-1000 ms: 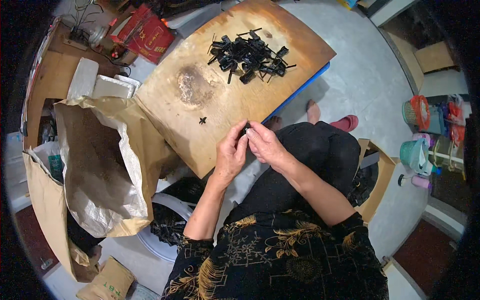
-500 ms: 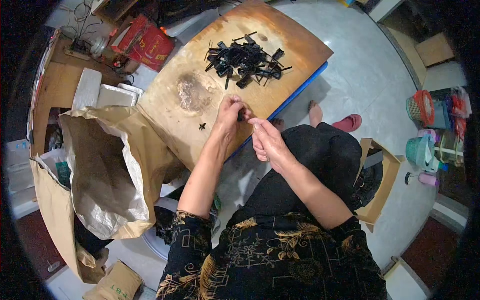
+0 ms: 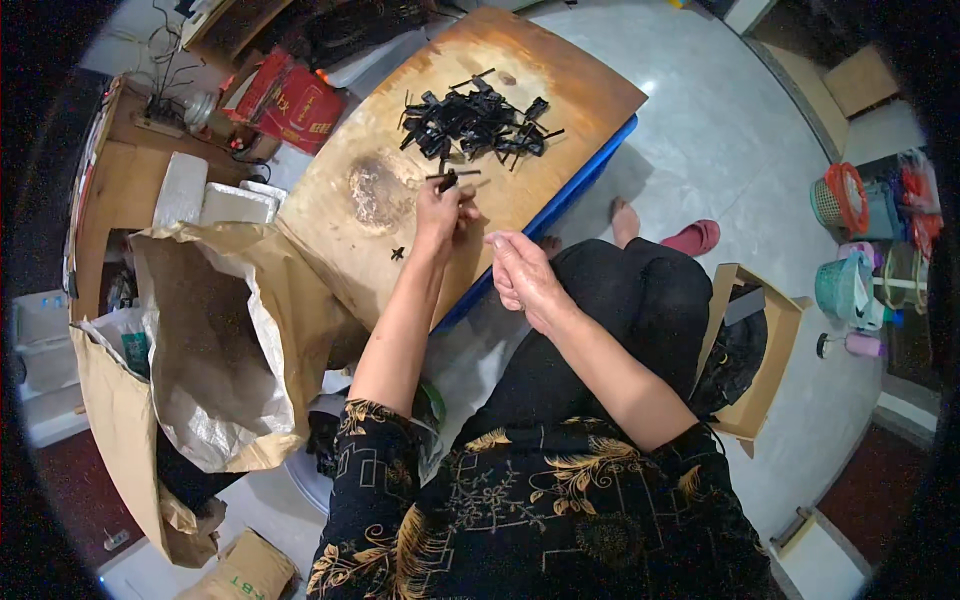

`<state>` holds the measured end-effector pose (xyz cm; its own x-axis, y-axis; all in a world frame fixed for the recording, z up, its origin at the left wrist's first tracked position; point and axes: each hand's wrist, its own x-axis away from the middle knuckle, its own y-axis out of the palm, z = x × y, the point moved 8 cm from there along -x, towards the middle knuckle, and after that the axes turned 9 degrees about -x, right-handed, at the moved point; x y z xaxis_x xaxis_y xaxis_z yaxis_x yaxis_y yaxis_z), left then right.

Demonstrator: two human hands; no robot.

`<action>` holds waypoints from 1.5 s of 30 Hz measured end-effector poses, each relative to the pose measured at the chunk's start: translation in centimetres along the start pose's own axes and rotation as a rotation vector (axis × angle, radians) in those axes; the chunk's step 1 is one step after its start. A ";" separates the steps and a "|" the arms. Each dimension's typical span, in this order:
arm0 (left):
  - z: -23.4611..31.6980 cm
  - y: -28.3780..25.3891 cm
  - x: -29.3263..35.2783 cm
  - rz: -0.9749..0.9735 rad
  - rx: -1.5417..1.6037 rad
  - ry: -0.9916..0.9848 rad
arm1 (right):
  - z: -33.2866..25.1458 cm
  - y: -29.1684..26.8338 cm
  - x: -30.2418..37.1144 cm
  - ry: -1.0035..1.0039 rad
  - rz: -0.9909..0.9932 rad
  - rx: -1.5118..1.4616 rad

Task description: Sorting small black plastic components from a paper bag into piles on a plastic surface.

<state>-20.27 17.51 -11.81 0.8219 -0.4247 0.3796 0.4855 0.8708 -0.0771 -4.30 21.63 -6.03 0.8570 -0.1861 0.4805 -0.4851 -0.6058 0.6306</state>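
Observation:
My left hand (image 3: 438, 214) is over the board, with thumb and fingers closed round a small black plastic part (image 3: 448, 183). A thin dark bar crosses the top of that part. A heap of similar black parts (image 3: 470, 122) lies just beyond it on the worn wooden board (image 3: 560, 80). Closer to me, my right hand (image 3: 525, 275) hovers by the board's near right edge, fingers curled and thumb pressed to the forefinger. Whatever it may pinch is hidden. One small black star-shaped piece (image 3: 397, 254) sits alone to the left of my left wrist.
A large open brown paper sack (image 3: 290, 340) with a pale lining stands at the left. Behind it are white foam boxes (image 3: 235, 203) and a red carton (image 3: 295, 105). To my right, a cardboard box (image 3: 780, 350) holds dark items. A pink slipper (image 3: 692, 238) lies on the floor.
My left hand has moved away from my right hand, forward toward the heap, and a black part with a bar now shows at its fingertips. My right hand has stayed closed in nearly the same place.

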 end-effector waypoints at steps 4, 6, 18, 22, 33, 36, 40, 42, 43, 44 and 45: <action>0.7 -2.8 4.4 -0.057 0.006 0.024 | 0.1 0.0 0.0 -0.006 0.014 0.003; 1.9 -3.4 7.8 -0.091 -0.015 0.048 | -0.3 0.3 0.4 -0.007 0.050 0.037; 4.7 -1.5 18.4 -0.491 -0.007 0.082 | 2.3 3.5 2.8 0.338 -0.383 0.021; 3.8 -1.1 18.5 -0.535 0.020 0.040 | 1.8 3.8 3.4 0.243 -0.492 0.005; 2.5 -1.1 18.8 -0.526 -0.075 0.100 | 3.2 2.4 3.1 0.385 -0.490 0.005; 2.2 -2.2 18.5 -0.527 -0.215 0.216 | 3.4 3.0 3.3 0.417 -0.478 -0.012; 3.7 -2.2 18.6 -0.340 -0.049 0.180 | 1.8 3.0 3.0 0.316 -0.400 -0.071; 2.8 -2.4 18.7 -0.387 0.004 0.128 | 1.6 2.8 2.6 0.277 -0.424 -0.092; 2.5 -2.5 19.0 -0.424 0.054 0.077 | 1.3 3.2 2.6 0.242 -0.460 -0.114; 2.6 -2.8 19.2 -0.420 0.057 0.074 | 1.4 3.2 2.7 0.248 -0.460 -0.113; 2.6 -2.8 19.6 -0.451 0.116 0.051 | 1.5 3.3 2.7 0.253 -0.467 -0.094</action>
<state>-6.32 7.38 -1.75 0.5514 -0.7762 0.3058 0.7636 0.6172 0.1897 -3.28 18.00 -3.54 0.9222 0.2858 0.2606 -0.0859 -0.5056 0.8585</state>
